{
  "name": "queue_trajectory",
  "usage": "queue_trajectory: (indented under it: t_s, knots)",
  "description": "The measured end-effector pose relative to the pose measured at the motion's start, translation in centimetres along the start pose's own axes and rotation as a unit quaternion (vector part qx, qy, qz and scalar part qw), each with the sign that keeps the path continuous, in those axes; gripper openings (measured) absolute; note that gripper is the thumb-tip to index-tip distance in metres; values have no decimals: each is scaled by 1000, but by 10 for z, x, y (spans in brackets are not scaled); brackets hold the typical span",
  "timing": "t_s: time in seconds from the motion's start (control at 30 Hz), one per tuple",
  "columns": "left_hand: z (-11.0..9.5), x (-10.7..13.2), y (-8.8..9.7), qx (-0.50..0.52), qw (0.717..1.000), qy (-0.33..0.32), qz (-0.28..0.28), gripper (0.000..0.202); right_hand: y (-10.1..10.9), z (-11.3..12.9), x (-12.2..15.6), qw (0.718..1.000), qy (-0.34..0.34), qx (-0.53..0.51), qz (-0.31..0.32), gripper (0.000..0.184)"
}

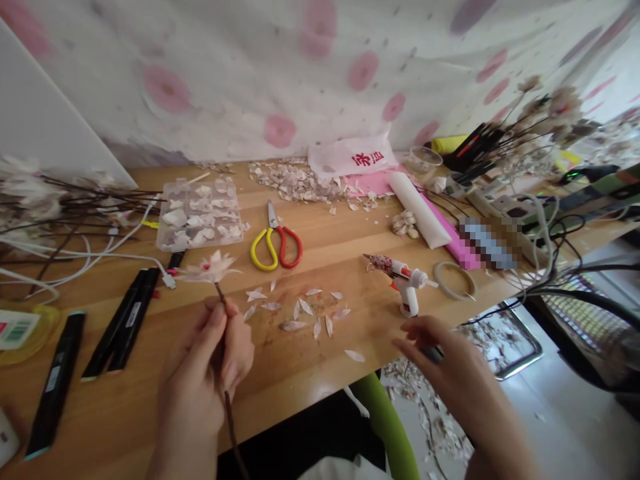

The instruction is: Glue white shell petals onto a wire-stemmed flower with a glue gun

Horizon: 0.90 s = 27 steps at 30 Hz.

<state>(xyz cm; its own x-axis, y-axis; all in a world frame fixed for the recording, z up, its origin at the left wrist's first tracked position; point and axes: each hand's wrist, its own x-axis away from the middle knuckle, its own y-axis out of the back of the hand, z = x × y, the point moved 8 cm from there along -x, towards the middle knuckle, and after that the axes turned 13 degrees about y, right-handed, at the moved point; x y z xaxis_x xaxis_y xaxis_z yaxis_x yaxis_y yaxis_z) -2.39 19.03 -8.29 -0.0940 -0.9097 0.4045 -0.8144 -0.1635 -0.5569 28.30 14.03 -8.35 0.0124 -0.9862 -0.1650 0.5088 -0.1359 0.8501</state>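
Note:
Between the fingers and thumb of my left hand is the brown stem of an artificial flower, closed tight and held upright. Its bloom has thin, pale, pointed petals around a pink centre. My right hand is at the table's front edge, fingers stretched out and somewhat blurred, with no object visibly held. Just beyond those fingers stands a white hot glue gun, its dark nozzle pointing left. Several loose pointed petals lie on the wood between my hands.
Yellow-and-red-handled scissors lie beyond the petals. A clear compartment box of pale petals is at the left, near black markers and white cables. A tape ring, a white roll and cables occupy the right.

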Motion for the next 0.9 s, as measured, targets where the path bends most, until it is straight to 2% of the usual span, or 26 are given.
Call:
queue_trajectory:
  t_s: [0.1, 0.2, 0.23, 0.3, 0.37, 0.43, 0.53, 0.67, 0.73, 0.83, 0.9]
  knots:
    - [-11, 3, 12, 4, 999, -5, -42, 18, -36, 21, 0, 990, 40, -68, 119, 21]
    - [-21, 10, 31, 24, 994, -35, -104, 17, -61, 33, -3, 979, 56, -75, 179, 18]
    - [-24, 12, 37, 35, 992, -48, -114, 17, -65, 35, -4, 979, 61, -70, 183, 16]
    - [-25, 11, 38, 44, 995, -44, -77, 15, -67, 36, -5, 979, 63, -68, 183, 13]
    - [-24, 9, 42, 53, 995, -36, -75, 15, -68, 34, -5, 977, 63, -76, 188, 13]
    - [-22, 8, 45, 54, 993, -35, -97, 15, -68, 32, -5, 975, 66, -85, 195, 13]
    - [-20, 4, 45, 44, 992, -35, -109, 16, -67, 29, -8, 976, 77, -90, 185, 10]
    - [-17, 1, 41, 23, 995, -18, -92, 18, -66, 29, -14, 978, 89, -81, 168, 14]
    - [-17, 4, 40, 17, 993, -20, -116, 20, -66, 29, -17, 978, 88, -78, 174, 15]
    - [-17, 12, 45, 31, 977, -27, -207, 22, -65, 32, -24, 979, 86, -82, 168, 19]
    - [-15, 12, 43, 33, 979, -14, -200, 20, -61, 32, -32, 984, 75, -78, 138, 22]
